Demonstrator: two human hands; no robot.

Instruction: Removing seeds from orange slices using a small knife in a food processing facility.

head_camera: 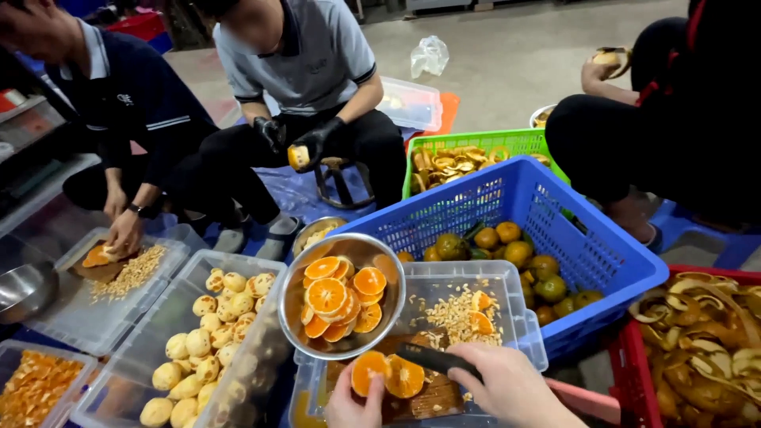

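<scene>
Pinning a halved orange (387, 374) cut-face up on the wooden cutting board (424, 403) at bottom centre, the left hand (354, 406) had its fingers curled onto the fruit's near edge, likely to keep it from rolling. Right hand (511, 386) was closed around a black-handled knife (434, 359), blade running toward the orange. Board sat across a clear plastic tub (507, 297) littered with peel scraps and seeds. Just above, a steel bowl (342, 295) tilted on the tub rim, holding orange halves within easy reach. Blue crate (555, 206), right of centre, held whole greenish oranges. Clear bin (208, 337), lower left, held peeled fruit. Red crate (697, 341) and green crate (476, 154) held peels. Upper left, a co-worker's gloved hands (305, 143) peeled another fruit.
</scene>
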